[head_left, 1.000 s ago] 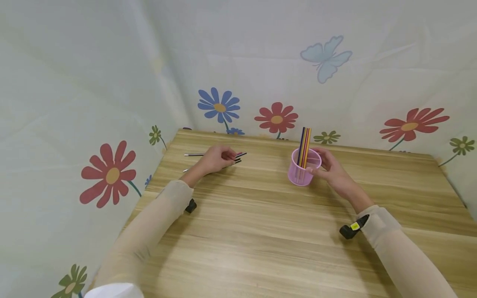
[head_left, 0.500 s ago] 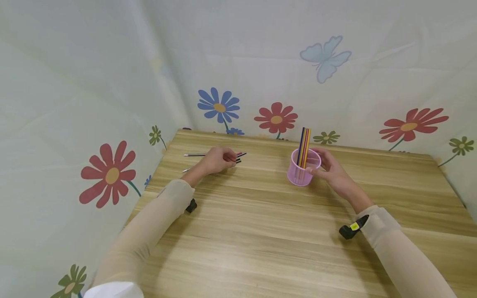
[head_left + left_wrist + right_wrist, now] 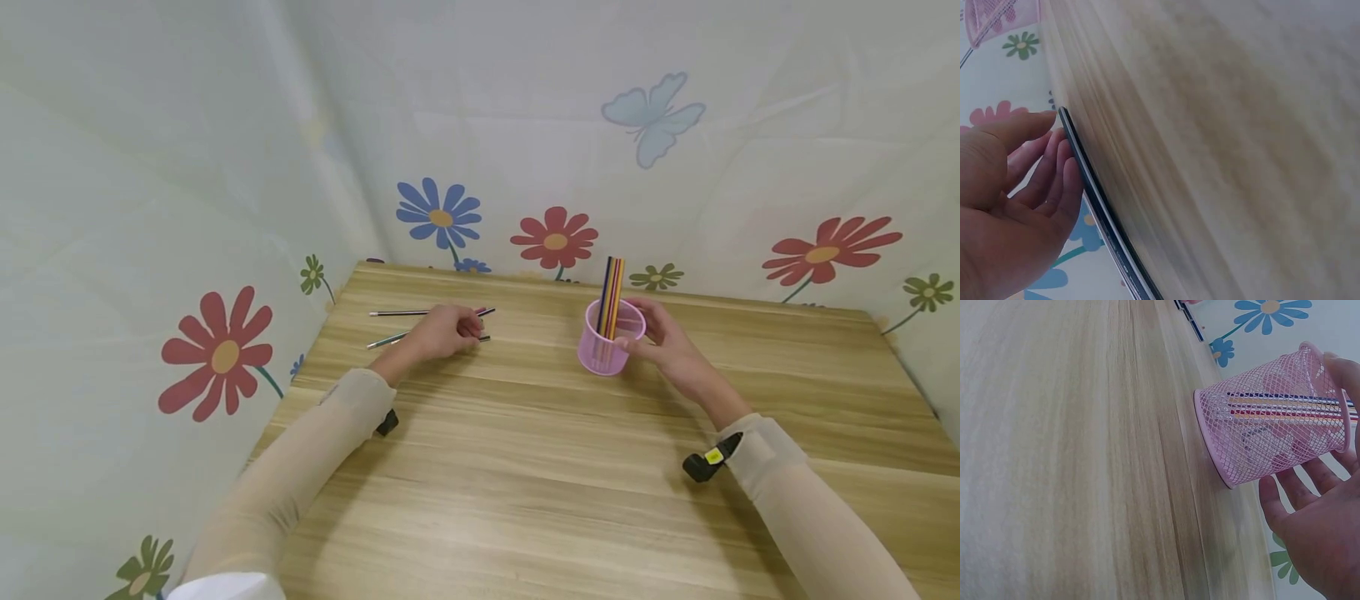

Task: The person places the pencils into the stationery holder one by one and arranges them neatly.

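Note:
My left hand (image 3: 444, 332) is low over several loose pencils at the table's far left. Its fingers are loosely bent, with the fingertips (image 3: 1071, 169) right at a dark pencil (image 3: 1100, 194) and a gap between thumb and fingers. A black pencil (image 3: 397, 313) and a teal pencil (image 3: 388, 340) stick out on the wrist side; their middles are hidden under the hand. A pink mesh pen cup (image 3: 590, 354) stands upright to the right, holding a bundle of blue, red and yellow pencils (image 3: 611, 287). My right hand (image 3: 670, 348) grips the cup by its right side, thumb in front.
The wood-grain table (image 3: 480, 467) ends at the back and left against a pale cloth (image 3: 525, 100) printed with flowers and a butterfly. A dark wrist camera (image 3: 705, 463) hangs under the right sleeve, close to the tabletop.
My left hand has shifted slightly toward me and right, and more of the teal pencil shows behind it. The right hand and the cup have stayed in place.

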The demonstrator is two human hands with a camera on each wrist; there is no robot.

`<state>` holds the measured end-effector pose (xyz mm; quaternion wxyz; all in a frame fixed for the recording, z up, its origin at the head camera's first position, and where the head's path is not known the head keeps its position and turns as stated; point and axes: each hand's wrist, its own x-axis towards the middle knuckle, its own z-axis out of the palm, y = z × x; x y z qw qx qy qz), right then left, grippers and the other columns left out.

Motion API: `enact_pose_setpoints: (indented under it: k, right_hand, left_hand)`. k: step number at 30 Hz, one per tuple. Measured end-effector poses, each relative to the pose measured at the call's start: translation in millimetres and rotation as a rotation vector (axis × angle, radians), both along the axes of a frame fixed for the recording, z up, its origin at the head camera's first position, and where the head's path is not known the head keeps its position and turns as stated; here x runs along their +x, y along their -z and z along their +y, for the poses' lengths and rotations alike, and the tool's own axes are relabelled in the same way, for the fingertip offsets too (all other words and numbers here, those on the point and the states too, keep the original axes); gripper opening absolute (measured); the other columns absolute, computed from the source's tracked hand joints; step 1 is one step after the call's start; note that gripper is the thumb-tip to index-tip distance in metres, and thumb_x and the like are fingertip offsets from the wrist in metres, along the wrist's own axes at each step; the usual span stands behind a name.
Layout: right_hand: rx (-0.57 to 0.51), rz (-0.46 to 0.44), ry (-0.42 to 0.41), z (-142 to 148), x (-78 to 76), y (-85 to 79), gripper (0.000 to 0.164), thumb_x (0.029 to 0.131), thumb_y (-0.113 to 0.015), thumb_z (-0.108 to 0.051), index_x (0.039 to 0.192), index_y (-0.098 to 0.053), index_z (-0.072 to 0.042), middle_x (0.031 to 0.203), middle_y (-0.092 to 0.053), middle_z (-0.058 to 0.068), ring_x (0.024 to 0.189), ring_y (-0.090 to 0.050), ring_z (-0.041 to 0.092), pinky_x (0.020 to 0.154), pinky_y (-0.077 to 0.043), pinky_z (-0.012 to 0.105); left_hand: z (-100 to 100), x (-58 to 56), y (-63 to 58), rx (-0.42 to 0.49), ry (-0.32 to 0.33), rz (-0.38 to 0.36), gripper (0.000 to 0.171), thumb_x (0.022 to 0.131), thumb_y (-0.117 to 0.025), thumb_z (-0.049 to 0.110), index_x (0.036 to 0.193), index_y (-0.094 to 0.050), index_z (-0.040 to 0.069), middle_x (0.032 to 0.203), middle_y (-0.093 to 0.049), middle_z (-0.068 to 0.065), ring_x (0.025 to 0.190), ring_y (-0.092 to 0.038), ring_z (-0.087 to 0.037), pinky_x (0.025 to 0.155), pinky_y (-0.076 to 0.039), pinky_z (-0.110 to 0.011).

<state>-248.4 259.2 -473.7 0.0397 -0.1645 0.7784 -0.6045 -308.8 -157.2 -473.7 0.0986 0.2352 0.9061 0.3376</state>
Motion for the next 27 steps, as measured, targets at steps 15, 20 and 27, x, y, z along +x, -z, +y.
enact_pose_setpoints:
  k: [15,20,27]
  right_hand:
    - [-0.02,-0.001,-0.005,-3.3,0.2,-2.2,0.073,0.1,-0.073,-0.004,0.16,-0.032,-0.001,0.161,-0.041,0.025,0.153,-0.033,0.043,0.125,-0.023,0.061]
    - [-0.015,-0.003,0.0,-2.3,0.3,-2.5,0.073,0.1,-0.072,-0.004,0.161,-0.033,-0.003,0.162,-0.041,0.024,0.153,-0.033,0.043,0.125,-0.023,0.061]
    - [-0.014,-0.004,-0.004,-2.2,2.2,-2.9,0.072,0.101,-0.072,-0.005,0.161,-0.032,-0.003,0.161,-0.041,0.024,0.152,-0.034,0.042,0.125,-0.031,0.05]
  left_hand:
    - [7.8,0.2,2.4,-0.114,0.081,0.035,0.008,0.098,-0.073,0.005,0.106,-0.075,0.006,0.098,-0.072,-0.004,0.093,-0.066,-0.016,0.087,-0.056,-0.031]
    - [9.0,-1.2,3.9,-0.127,0.084,0.038,0.006,0.098,-0.073,0.007,0.104,-0.076,0.008,0.097,-0.071,-0.002,0.091,-0.065,-0.015,0.086,-0.056,-0.031]
    - [10.7,0.6,2.2,-0.146,0.079,0.026,0.006,0.098,-0.073,0.008,0.104,-0.076,0.008,0.096,-0.071,-0.002,0.09,-0.064,-0.016,0.086,-0.055,-0.032]
